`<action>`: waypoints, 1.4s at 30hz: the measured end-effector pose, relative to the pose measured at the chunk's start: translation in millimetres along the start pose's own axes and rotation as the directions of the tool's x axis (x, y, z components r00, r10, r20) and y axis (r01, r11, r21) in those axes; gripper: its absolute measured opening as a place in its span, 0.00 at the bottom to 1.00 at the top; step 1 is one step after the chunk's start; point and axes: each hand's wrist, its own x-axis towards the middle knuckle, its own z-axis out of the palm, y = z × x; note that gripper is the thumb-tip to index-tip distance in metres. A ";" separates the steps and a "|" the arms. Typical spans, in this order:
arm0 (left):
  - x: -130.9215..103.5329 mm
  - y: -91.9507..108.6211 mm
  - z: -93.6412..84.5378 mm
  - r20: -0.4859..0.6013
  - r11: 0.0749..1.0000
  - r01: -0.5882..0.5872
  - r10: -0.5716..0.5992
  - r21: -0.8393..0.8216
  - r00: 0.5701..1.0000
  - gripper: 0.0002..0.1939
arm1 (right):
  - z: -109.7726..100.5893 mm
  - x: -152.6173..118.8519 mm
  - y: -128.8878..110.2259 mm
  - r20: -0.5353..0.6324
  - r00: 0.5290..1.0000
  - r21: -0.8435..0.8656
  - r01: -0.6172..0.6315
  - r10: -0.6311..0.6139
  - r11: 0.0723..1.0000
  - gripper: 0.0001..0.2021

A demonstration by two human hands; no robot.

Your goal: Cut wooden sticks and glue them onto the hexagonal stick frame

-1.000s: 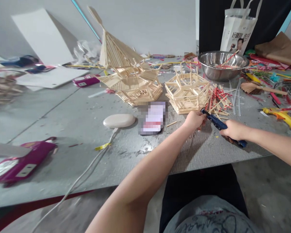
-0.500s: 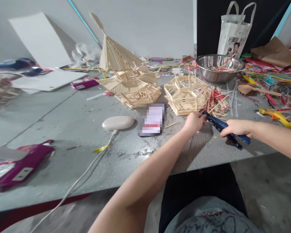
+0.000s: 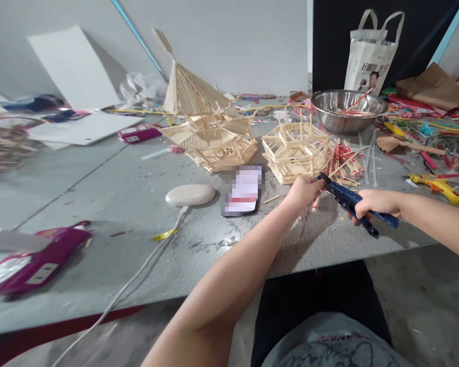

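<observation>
My left hand (image 3: pixel 305 192) is closed in a pinch, fingertips up against the jaws of a pair of blue pliers (image 3: pixel 342 196). A thin wooden stick with a red end (image 3: pixel 315 203) pokes out below those fingers; its upper part is hidden. My right hand (image 3: pixel 377 204) is wrapped round the pliers' handles, which stand apart. Just behind the left hand sits a many-sided stick frame (image 3: pixel 295 153). Beside it, to the right, lies a loose pile of red-marked sticks (image 3: pixel 344 160). One short stick (image 3: pixel 271 199) rests on the table left of the hand.
A taller stick model with a pointed roof (image 3: pixel 193 89) stands further left. Nearby are a phone (image 3: pixel 245 188), a white oval device with a cable (image 3: pixel 190 195) and purple packs (image 3: pixel 57 252). A steel bowl (image 3: pixel 346 122) and a yellow glue gun (image 3: pixel 441 188) lie right.
The view has shifted slightly, so the scene sits a little lower and further right. The red-ended stick below my left fingers shows more clearly. Both hands keep their grips.
</observation>
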 end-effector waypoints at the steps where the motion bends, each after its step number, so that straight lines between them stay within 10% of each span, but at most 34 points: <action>1: -0.4 0.1 -0.3 0.005 1.000 0.007 -0.007 0.009 1.000 0.15 | -0.3 0.2 0.6 0.002 1.000 -0.013 0.008 -0.008 1.000 0.10; 13: 2.5 -9.8 -4.1 -0.100 0.887 -0.232 0.293 0.399 0.951 0.16 | 3.6 -3.6 -0.8 -0.002 0.999 -0.012 0.048 -0.048 0.999 0.12; 23: 8.9 -17.3 -2.9 -0.079 0.924 -0.254 0.287 0.285 0.955 0.17 | 2.7 -4.3 1.5 0.005 0.998 0.031 0.068 -0.068 0.997 0.13; 42: 7.0 -15.8 -2.5 -0.047 0.863 -0.193 0.243 0.467 0.969 0.16 | 18.6 8.3 9.7 -0.288 0.939 -0.483 0.026 -0.186 0.875 0.07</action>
